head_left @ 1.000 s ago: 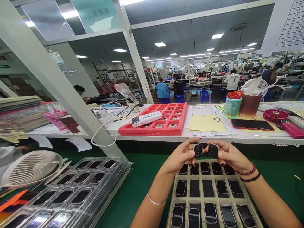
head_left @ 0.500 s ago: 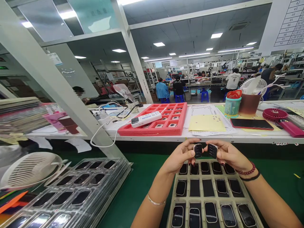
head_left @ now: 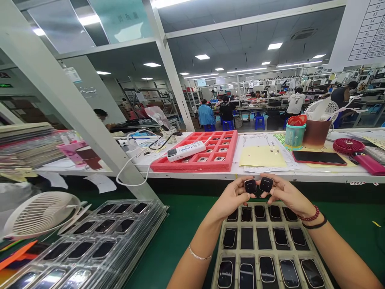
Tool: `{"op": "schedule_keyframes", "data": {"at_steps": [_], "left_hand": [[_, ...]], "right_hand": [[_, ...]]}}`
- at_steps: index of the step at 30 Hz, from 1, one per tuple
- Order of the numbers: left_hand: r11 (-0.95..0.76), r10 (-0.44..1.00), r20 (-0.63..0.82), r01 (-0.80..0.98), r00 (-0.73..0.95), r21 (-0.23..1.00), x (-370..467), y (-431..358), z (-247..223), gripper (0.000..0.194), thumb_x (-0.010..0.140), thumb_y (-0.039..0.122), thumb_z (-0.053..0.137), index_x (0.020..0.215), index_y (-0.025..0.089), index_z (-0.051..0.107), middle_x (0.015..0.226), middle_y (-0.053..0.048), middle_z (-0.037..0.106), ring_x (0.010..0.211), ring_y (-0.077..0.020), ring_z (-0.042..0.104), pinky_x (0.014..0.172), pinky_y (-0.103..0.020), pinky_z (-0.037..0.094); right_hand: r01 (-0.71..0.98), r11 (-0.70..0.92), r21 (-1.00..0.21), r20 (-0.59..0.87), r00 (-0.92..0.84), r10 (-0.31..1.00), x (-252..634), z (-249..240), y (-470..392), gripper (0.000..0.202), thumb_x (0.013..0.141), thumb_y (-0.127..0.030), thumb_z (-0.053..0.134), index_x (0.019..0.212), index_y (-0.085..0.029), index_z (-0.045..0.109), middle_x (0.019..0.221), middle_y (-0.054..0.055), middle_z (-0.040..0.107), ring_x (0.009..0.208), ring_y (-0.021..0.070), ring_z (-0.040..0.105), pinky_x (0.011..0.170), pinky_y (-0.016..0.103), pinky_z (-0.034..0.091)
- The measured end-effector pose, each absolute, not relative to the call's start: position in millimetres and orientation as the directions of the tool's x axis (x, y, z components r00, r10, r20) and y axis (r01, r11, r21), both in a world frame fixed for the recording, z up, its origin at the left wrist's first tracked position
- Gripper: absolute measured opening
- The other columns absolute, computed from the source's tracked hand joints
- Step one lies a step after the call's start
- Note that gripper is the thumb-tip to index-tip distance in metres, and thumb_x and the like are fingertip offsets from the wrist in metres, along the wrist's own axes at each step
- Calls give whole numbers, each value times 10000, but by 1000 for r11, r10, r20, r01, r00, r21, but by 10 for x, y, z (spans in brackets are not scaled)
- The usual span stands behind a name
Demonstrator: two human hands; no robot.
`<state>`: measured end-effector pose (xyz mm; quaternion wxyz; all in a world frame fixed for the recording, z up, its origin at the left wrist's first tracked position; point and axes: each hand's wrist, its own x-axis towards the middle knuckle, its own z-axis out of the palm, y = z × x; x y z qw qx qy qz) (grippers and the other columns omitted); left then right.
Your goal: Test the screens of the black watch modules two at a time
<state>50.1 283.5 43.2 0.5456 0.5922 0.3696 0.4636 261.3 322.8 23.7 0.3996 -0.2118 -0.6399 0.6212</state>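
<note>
My left hand (head_left: 230,198) grips a square smartwatch body (head_left: 250,186) without a strap, its dark screen carrying small light marks. Close beside it, a second smartwatch body (head_left: 266,184) is pinched in my right hand (head_left: 290,194). Both are held up above the far part of a pale tray (head_left: 221,257). Rows of dark-screened watch bodies lie in that tray's compartments, such as the watch body (head_left: 229,238) at the left. Two compartments in its middle row, including the bare compartment (head_left: 247,238), show only dark lining. My hands partly cover the tray's far row.
Clear plastic trays (head_left: 132,241) of watch bodies are stacked at the left, near a white fan (head_left: 42,212). On the shelf ahead are a red foam tray (head_left: 192,166), papers (head_left: 261,156), a phone (head_left: 319,157) and a cup (head_left: 294,136). A slanting white post (head_left: 90,104) rises at the left.
Both watch bodies have been turned so their screens face me more squarely, and brighter marks show on them. The right one has tilted and shifted slightly left and up. The tray contents look the same.
</note>
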Motion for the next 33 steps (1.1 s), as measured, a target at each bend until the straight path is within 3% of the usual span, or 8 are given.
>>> {"op": "schedule_keyframes", "data": {"at_steps": [6, 11, 15, 19, 22, 24, 30, 33], "left_hand": [[-195, 963, 198, -37, 185, 980, 571, 2863, 381, 314, 690, 166, 630, 993, 121, 560, 821, -44, 595, 665, -117, 546, 624, -239, 469], [-207, 962, 201, 11, 183, 978, 576, 2865, 391, 365, 660, 105, 589, 1022, 128, 552, 820, -33, 596, 671, -121, 556, 666, -250, 465], [-232, 954, 218, 44, 207, 972, 553, 2878, 394, 326, 734, 170, 572, 1056, 130, 543, 833, -38, 592, 657, -120, 554, 644, -249, 464], [-299, 934, 243, 199, 262, 933, 516, 2875, 268, 215, 814, 249, 533, 989, 128, 568, 824, -53, 606, 723, -151, 577, 666, -257, 467], [-380, 916, 219, 555, 335, 740, 515, 2792, 71, 128, 824, 205, 509, 898, 162, 604, 866, -40, 635, 800, -159, 588, 719, -248, 448], [-386, 917, 160, 710, 366, 589, 540, 2703, -84, 124, 805, 176, 520, 866, 184, 627, 883, -26, 648, 834, -168, 595, 738, -250, 443], [-321, 942, 43, 855, 333, 407, 626, 2453, -368, 150, 813, 208, 530, 898, 171, 648, 887, -92, 644, 902, -262, 600, 789, -345, 450], [-318, 943, 14, 890, 332, 328, 671, 2397, -366, 159, 821, 179, 513, 917, 150, 636, 926, -120, 621, 917, -267, 592, 810, -367, 452]], "right_hand": [[-166, 226, -960, 280, -599, 750, 2551, 196, 3221, 361, 850, -243, 577, 1200, -180, 516, 1111, 114, 609, 696, 138, 632, 583, 252, 537], [-146, 236, -961, 275, -621, 734, 2550, 232, 3189, 404, 815, -188, 563, 1212, -188, 495, 1155, 114, 582, 760, 154, 635, 606, 257, 531], [-108, 244, -964, 256, -625, 737, 2547, 225, 3215, 349, 865, -243, 527, 1204, -182, 472, 1125, 119, 593, 764, 168, 647, 613, 276, 533], [156, 474, -866, 298, -601, 742, 2534, 63, 3230, 187, 913, -223, 419, 1057, -154, 514, 969, 98, 643, 789, 181, 642, 658, 293, 517], [405, 624, -668, 307, -614, 727, 2521, -161, 3128, 115, 840, -142, 500, 868, -155, 611, 870, 66, 643, 826, 197, 604, 758, 325, 472], [476, 631, -612, 264, -629, 731, 2509, -308, 3013, 91, 788, -114, 571, 799, -160, 648, 801, 51, 640, 799, 213, 583, 768, 345, 446], [619, 658, -429, 187, -651, 735, 2703, -390, 2822, 187, 830, -153, 589, 982, -194, 691, 941, 61, 657, 939, 239, 561, 846, 340, 414], [705, 625, -335, 151, -615, 774, 3036, -288, 2856, 187, 857, -144, 530, 883, -193, 708, 889, 63, 649, 890, 235, 577, 793, 320, 422]]}}
